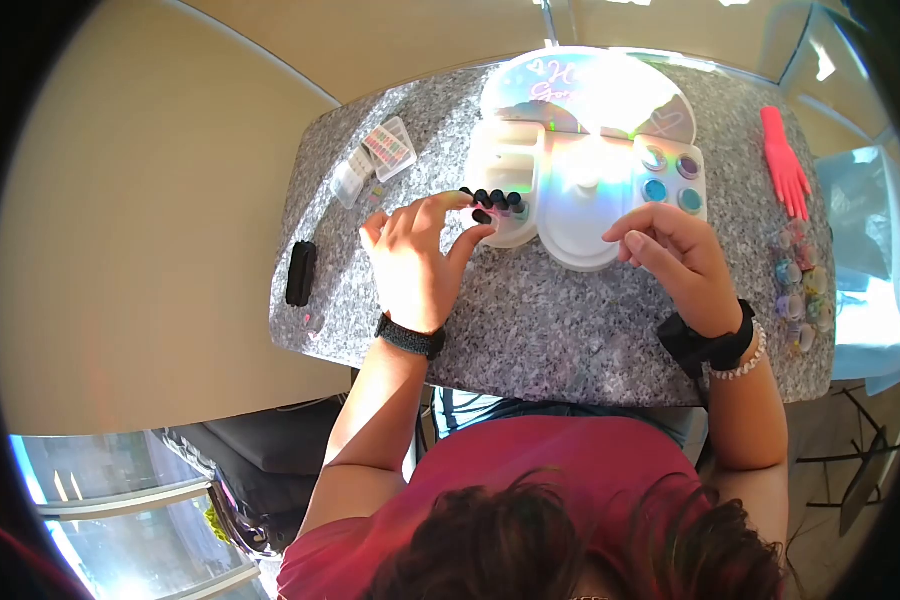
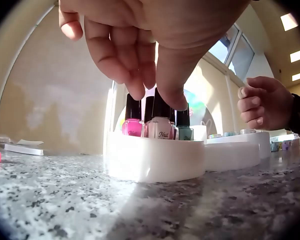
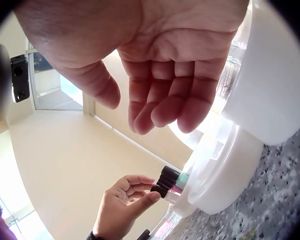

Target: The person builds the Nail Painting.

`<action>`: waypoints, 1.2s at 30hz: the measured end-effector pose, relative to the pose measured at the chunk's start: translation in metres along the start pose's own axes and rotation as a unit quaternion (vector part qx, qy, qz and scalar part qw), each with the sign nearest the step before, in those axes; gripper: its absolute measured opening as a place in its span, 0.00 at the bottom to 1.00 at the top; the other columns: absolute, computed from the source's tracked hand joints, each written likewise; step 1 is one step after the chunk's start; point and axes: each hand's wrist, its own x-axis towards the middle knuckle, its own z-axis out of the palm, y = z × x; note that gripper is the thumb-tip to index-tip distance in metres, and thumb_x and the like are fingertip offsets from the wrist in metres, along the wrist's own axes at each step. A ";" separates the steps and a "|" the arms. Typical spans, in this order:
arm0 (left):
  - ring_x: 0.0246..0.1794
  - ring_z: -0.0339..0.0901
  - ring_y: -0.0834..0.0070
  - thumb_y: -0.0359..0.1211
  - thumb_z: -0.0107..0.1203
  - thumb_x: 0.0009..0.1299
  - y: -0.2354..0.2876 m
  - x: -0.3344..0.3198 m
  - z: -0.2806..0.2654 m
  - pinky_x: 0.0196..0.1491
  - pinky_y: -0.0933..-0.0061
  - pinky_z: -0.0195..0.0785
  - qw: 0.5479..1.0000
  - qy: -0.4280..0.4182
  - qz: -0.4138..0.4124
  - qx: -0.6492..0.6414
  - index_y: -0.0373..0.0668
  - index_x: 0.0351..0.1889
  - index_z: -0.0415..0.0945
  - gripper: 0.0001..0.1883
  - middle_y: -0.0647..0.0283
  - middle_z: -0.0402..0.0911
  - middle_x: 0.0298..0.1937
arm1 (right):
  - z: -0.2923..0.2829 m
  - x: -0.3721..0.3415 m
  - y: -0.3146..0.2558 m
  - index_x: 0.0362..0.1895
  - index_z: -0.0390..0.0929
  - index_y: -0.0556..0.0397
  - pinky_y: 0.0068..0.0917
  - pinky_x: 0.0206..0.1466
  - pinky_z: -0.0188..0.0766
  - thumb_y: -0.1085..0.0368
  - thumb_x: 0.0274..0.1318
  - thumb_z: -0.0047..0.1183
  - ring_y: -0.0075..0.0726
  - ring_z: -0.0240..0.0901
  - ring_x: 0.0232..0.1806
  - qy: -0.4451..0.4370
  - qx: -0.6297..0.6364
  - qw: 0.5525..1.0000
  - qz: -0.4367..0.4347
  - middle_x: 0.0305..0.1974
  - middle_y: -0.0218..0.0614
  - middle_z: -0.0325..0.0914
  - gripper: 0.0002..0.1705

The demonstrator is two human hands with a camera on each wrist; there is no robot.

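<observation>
Sunlit cream walls (image 1: pixel 170 250) surround a speckled grey table (image 1: pixel 570 340), where the head view shows a white tray (image 1: pixel 582 262). At the tray's left end, the left hand (image 1: pixel 415 245) pinches the black cap of a nail polish bottle (image 1: pixel 482 216) between thumb and fingers; just behind it, more black caps (image 1: pixel 498 199) line up. The right hand (image 1: pixel 685 265) hovers near the tray's right front, fingers loosely bent, holding nothing visible. Round pots (image 1: pixel 654 190) sit in the tray's right part; a pink model hand (image 1: pixel 786 165) lies right of the tray.

From the left wrist, the pinched bottle looks pale and stands upright inside the tray's wall, between a bright pink bottle (image 2: pixel 134 125) and a teal bottle (image 2: pixel 184 129). It should be light, rigid and smooth, with breakable glass; the tall cap seems the best hold, since the wall hides the base and neighbours crowd it.

In the right wrist view, the right palm is bare beside the tray. Whether the bottle is seated or slightly raised, I cannot tell.
</observation>
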 end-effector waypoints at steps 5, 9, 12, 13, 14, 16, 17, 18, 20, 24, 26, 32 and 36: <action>0.25 0.81 0.70 0.44 0.77 0.66 -0.037 -0.005 -0.019 0.45 0.67 0.68 0.993 -0.001 -0.105 0.048 0.49 0.46 0.89 0.16 0.71 0.91 0.34 | 0.002 0.001 0.002 0.49 0.87 0.59 0.21 0.42 0.67 0.66 0.75 0.56 0.17 0.72 0.37 0.007 -0.005 1.000 -0.012 0.34 0.28 0.82 0.10; 0.55 0.85 0.65 0.50 0.74 0.67 -0.086 -0.031 -0.021 0.59 0.52 0.60 0.960 -0.137 -0.185 0.159 0.57 0.48 0.91 0.16 0.68 0.92 0.49 | 0.002 0.001 -0.001 0.49 0.87 0.59 0.21 0.42 0.68 0.67 0.75 0.56 0.17 0.72 0.37 0.003 -0.001 1.000 -0.007 0.34 0.28 0.82 0.10; 0.55 0.84 0.63 0.47 0.74 0.67 -0.091 -0.038 -0.019 0.59 0.53 0.61 0.959 -0.156 -0.170 0.167 0.57 0.47 0.91 0.14 0.67 0.92 0.49 | 0.002 0.001 0.000 0.49 0.87 0.59 0.21 0.42 0.68 0.67 0.75 0.56 0.17 0.72 0.36 0.004 0.003 1.000 0.000 0.34 0.28 0.82 0.10; 0.54 0.84 0.62 0.45 0.73 0.68 -0.088 -0.037 -0.021 0.59 0.52 0.61 0.959 -0.162 -0.169 0.159 0.56 0.45 0.91 0.12 0.66 0.92 0.48 | 0.002 0.001 0.000 0.48 0.87 0.59 0.20 0.41 0.68 0.67 0.75 0.56 0.17 0.71 0.35 0.004 0.004 1.000 0.002 0.35 0.28 0.83 0.10; 0.54 0.84 0.62 0.45 0.73 0.68 -0.084 -0.036 -0.023 0.59 0.52 0.61 0.960 -0.161 -0.170 0.156 0.56 0.45 0.91 0.12 0.66 0.92 0.48 | 0.003 0.002 0.001 0.48 0.87 0.59 0.20 0.41 0.68 0.67 0.75 0.56 0.17 0.71 0.35 0.003 0.000 1.000 0.003 0.35 0.28 0.83 0.10; 0.53 0.85 0.61 0.43 0.73 0.69 -0.071 -0.034 -0.027 0.58 0.52 0.61 0.961 -0.175 -0.145 0.155 0.55 0.45 0.91 0.11 0.66 0.92 0.48 | 0.005 0.004 0.003 0.49 0.87 0.60 0.23 0.42 0.71 0.67 0.72 0.58 0.20 0.75 0.35 0.026 -0.026 0.999 -0.017 0.36 0.31 0.85 0.10; 0.51 0.86 0.61 0.47 0.69 0.72 -0.065 -0.032 -0.030 0.58 0.53 0.64 0.972 -0.161 -0.141 0.100 0.53 0.45 0.90 0.12 0.64 0.92 0.47 | 0.007 0.005 -0.002 0.49 0.87 0.60 0.23 0.42 0.71 0.67 0.72 0.58 0.20 0.75 0.35 0.028 -0.033 0.999 -0.017 0.36 0.31 0.85 0.10; 0.46 0.86 0.64 0.43 0.70 0.72 -0.046 -0.025 -0.038 0.57 0.57 0.65 0.983 -0.137 -0.114 0.050 0.51 0.44 0.89 0.10 0.65 0.91 0.43 | 0.014 0.006 -0.007 0.49 0.87 0.58 0.25 0.42 0.75 0.67 0.70 0.61 0.24 0.79 0.36 0.030 -0.101 0.993 -0.051 0.37 0.33 0.86 0.10; 0.43 0.84 0.67 0.38 0.71 0.71 -0.015 -0.011 -0.048 0.58 0.60 0.65 0.978 -0.163 -0.089 -0.093 0.50 0.43 0.89 0.07 0.67 0.91 0.41 | 0.029 0.008 -0.018 0.50 0.88 0.56 0.28 0.43 0.78 0.66 0.68 0.64 0.28 0.82 0.37 0.033 -0.173 0.981 -0.080 0.38 0.36 0.87 0.10; 0.44 0.84 0.71 0.36 0.73 0.70 0.025 -0.004 -0.042 0.59 0.61 0.64 0.974 -0.147 0.013 -0.169 0.51 0.43 0.89 0.06 0.71 0.90 0.41 | 0.061 0.014 -0.027 0.49 0.90 0.47 0.34 0.43 0.83 0.62 0.62 0.72 0.40 0.87 0.37 0.024 -0.184 0.978 -0.098 0.40 0.41 0.89 0.12; 0.45 0.84 0.71 0.37 0.73 0.69 0.030 -0.007 -0.033 0.60 0.60 0.63 0.982 -0.117 0.041 -0.139 0.53 0.45 0.89 0.08 0.74 0.90 0.41 | 0.067 0.021 -0.024 0.48 0.90 0.49 0.34 0.41 0.83 0.64 0.63 0.70 0.42 0.87 0.34 0.028 -0.189 0.978 -0.080 0.38 0.41 0.88 0.11; 0.64 0.79 0.60 0.43 0.76 0.67 0.010 -0.005 -0.023 0.68 0.55 0.63 0.993 -0.036 -0.051 -0.102 0.50 0.52 0.88 0.18 0.62 0.86 0.62 | 0.076 0.035 -0.016 0.42 0.88 0.49 0.39 0.38 0.81 0.65 0.63 0.68 0.46 0.86 0.32 0.110 -0.312 0.939 -0.092 0.36 0.39 0.87 0.06; 0.65 0.82 0.55 0.37 0.77 0.66 -0.026 -0.019 0.003 0.71 0.55 0.66 0.985 -0.046 -0.087 -0.139 0.45 0.46 0.90 0.14 0.55 0.87 0.64 | 0.083 0.045 -0.006 0.41 0.87 0.48 0.42 0.41 0.81 0.64 0.62 0.67 0.47 0.86 0.37 0.106 -0.333 0.934 -0.071 0.38 0.38 0.88 0.06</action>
